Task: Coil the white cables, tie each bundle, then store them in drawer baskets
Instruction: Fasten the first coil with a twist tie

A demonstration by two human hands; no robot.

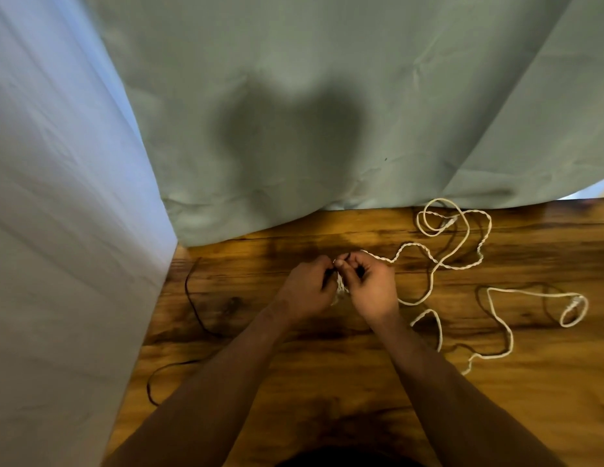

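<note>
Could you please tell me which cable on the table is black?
The thin cable lying left of the left hand, near the fabric; the white cables spread to the right.

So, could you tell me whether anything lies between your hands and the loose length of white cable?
Nothing visible does. The left hand and right hand pinch the white cable, whose loose length trails right across the table. The dark cord lies to the left, apart from it.

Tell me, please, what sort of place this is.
Probably a makeshift work corner, perhaps at home: a wooden table against hanging green cloth and a pale sheet, with loose cable on it.
</note>
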